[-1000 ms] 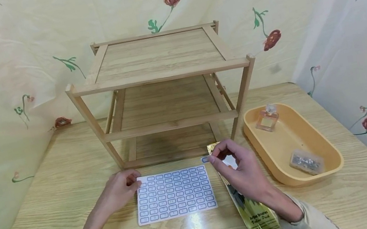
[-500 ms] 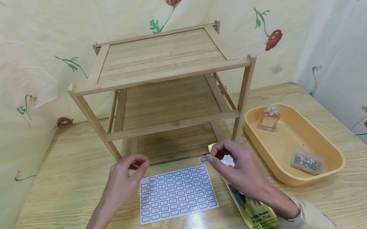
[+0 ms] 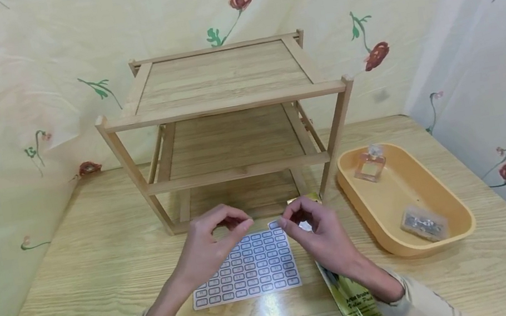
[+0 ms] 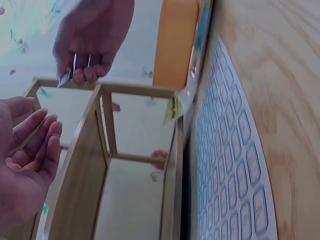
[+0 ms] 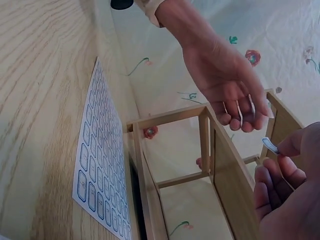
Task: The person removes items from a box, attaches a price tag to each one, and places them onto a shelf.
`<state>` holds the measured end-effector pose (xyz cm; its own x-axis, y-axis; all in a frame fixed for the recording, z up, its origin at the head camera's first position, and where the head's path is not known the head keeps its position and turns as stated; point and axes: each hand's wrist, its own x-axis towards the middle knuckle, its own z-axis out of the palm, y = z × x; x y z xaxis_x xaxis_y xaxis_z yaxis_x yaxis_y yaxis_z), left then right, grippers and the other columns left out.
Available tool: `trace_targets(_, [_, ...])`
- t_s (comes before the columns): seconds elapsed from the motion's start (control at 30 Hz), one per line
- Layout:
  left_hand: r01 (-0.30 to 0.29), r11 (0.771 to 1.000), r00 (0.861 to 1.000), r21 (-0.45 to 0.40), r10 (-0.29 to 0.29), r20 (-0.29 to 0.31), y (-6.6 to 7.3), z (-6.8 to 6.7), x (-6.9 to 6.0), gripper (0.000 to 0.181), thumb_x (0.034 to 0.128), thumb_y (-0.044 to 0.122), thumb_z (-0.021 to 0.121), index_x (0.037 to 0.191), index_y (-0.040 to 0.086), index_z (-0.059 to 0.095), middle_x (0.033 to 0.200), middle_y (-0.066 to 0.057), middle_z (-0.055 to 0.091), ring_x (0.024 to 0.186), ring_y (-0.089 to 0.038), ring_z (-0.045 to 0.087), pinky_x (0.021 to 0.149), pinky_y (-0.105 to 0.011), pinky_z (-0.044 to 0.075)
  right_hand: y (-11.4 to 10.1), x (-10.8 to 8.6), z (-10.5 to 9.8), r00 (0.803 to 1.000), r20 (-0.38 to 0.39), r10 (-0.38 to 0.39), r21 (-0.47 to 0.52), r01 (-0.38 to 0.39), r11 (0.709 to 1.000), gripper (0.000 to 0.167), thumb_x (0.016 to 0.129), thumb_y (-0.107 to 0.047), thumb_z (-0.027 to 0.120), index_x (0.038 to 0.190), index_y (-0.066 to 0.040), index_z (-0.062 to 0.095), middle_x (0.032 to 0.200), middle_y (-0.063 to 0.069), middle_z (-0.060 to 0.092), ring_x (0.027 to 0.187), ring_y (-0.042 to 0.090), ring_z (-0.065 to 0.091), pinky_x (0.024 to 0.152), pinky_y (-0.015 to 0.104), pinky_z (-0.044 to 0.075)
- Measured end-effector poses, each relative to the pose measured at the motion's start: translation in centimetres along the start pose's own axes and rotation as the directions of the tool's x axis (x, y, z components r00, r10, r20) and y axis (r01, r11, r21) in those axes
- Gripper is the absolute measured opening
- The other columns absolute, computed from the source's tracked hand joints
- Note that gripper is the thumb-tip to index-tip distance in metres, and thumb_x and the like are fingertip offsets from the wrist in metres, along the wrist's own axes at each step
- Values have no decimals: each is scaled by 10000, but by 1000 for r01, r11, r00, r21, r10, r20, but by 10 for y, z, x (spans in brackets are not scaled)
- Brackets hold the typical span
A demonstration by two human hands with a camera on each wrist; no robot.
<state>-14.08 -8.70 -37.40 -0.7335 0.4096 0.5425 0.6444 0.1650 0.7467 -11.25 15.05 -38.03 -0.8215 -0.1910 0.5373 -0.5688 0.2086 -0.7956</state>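
- Head view: right hand (image 3: 321, 236) pinches 1 small label (image 3: 273, 225).
- Left hand (image 3: 202, 251) hovers nearby, loosely curled and released.
- Label sheet (image 3: 258, 271) lies on the surface (image 3: 86, 278) below.

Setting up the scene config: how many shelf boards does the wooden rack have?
3: top board, middle board below it, and bottom board lowest, partly hidden by the left hand and the middle front rail. No others visible.

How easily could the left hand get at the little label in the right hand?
Probably yes, quite easily: the left hand is close and seems to hold nothing, the label pokes out from the right hand toward it, and nothing visible stands between them.
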Motion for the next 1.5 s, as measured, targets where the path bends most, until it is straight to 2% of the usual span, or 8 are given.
trace_targets(0.23, [33, 998, 999, -55, -32, 20, 3, 18, 6, 39, 967, 84, 740, 1001, 85, 758, 926, 46, 708, 846, -150, 644, 768, -303, 557, 1, -1, 2, 1000, -5, 11, 54, -11, 998, 99, 949, 123, 639, 953, 24, 629, 912, 55, 633, 814, 168, 599, 719, 258, 520])
trace_targets(0.43, [58, 996, 998, -75, -56, 21, 1, 25, 5, 28, 974, 81, 729, 993, 75, 749, 899, 54, 698, 814, -153, 642, 725, -281, 549, 3, -2, 4, 1000, -5, -1, 65, 1, 998, 97, 955, 121, 632, 959, 24, 622, 919, 59, 629, 808, 169, 597, 712, 264, 517])
trace_targets(0.67, [49, 994, 999, -94, -48, 20, -1, 29, 5, 54, 974, 31, 707, 980, 79, 730, 878, -34, 703, 799, -148, 636, 721, -286, 553, 3, -3, 3, 1000, -1, 21, 59, -21, 998, 84, 963, 105, 632, 949, 22, 625, 914, 57, 623, 804, 169, 599, 711, 254, 520])
trace_targets(0.83, [64, 993, 997, -97, -60, 41, -1, 30, 6, 38, 981, 48, 702, 993, 66, 733, 900, -4, 704, 811, -138, 635, 731, -283, 552, 3, -4, -2, 1000, 12, 10, -7, -10, 1000, 93, 963, 83, 644, 941, -7, 635, 883, 39, 624, 778, 157, 588, 682, 273, 511])
trace_targets(1.1, [113, 990, 988, -80, -103, 117, -2, 35, 10, 38, 992, 73, 702, 1002, 80, 738, 914, -14, 709, 820, -120, 643, 731, -316, 561, 8, -6, -13, 992, 38, -117, -188, 122, 975, 182, 919, 95, 685, 943, -82, 650, 870, -40, 642, 773, 123, 589, 683, 272, 515])
trace_targets(1.23, [126, 988, 983, -88, -113, 147, -4, 40, 11, 50, 1003, 85, 691, 1005, 72, 740, 920, -36, 712, 823, -122, 642, 744, -330, 565, 10, -7, -19, 992, 45, -117, -213, 124, 969, 190, 904, 98, 696, 930, -86, 659, 863, -48, 640, 761, 114, 585, 664, 276, 515])
trace_targets(1.5, [165, 981, 972, -101, -145, 184, -4, 51, 15, 62, 1002, 109, 695, 993, 68, 741, 896, 45, 698, 810, -106, 640, 745, -330, 572, 12, -12, -31, 996, 81, -43, -245, 62, 967, 221, 889, 111, 699, 931, -101, 656, 827, -79, 619, 719, 100, 578, 613, 247, 496])
